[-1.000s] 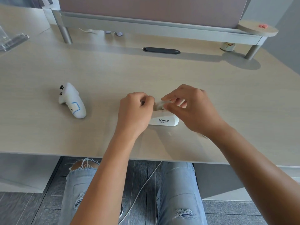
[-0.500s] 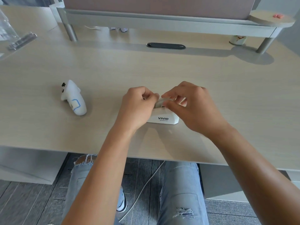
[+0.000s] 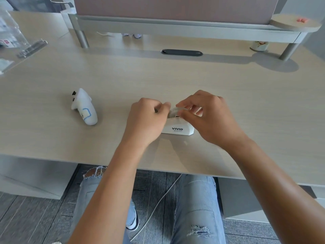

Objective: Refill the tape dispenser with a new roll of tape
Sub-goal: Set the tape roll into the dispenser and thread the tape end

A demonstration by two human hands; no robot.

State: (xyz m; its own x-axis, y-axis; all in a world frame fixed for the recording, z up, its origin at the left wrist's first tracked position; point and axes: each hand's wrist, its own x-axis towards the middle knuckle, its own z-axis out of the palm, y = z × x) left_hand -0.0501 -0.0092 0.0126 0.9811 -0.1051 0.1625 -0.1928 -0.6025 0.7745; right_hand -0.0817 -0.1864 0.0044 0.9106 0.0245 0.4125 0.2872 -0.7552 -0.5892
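Head view, one wide frame looking down over a pale wood-grain desk (image 3: 175, 81).

Item 1: tape dispenser (image 3: 177, 127), white, marked VIVID on the near side. It stands on the desk near the front edge, roughly centre, between the two hands.

Item 2: roll of tape (image 3: 173, 111), translucent grey, seated upright in the top of the dispenser; only its upper arc shows between the fingers.

Item 3: left hand (image 3: 146, 122), curled into a loose fist at the dispenser's left end, thumb and forefinger pressed together beside the roll. What the pinch holds cannot be told; a small dark spot shows inside the curl.

Item 4: right hand (image 3: 209, 117), fingers bent down over the dispenser's right half, fingertips closed on the top of the roll of tape.

Item 5: white handheld controller (image 3: 84, 107) with blue outline marking, lying on the desk well to the left of the dispenser.

Item 6: dark oval cable grommet (image 3: 181, 52), set into the desk further back.

Item 7: raised grey shelf (image 3: 175, 29) on metal legs along the rear, with a small round wooden disc (image 3: 295, 24) at its right end.

Item 8: clear plastic packaging (image 3: 10, 32), far left rear.

Below the desk: knees in ripped light-blue jeans (image 3: 197, 199) and a white cable (image 3: 158, 203).
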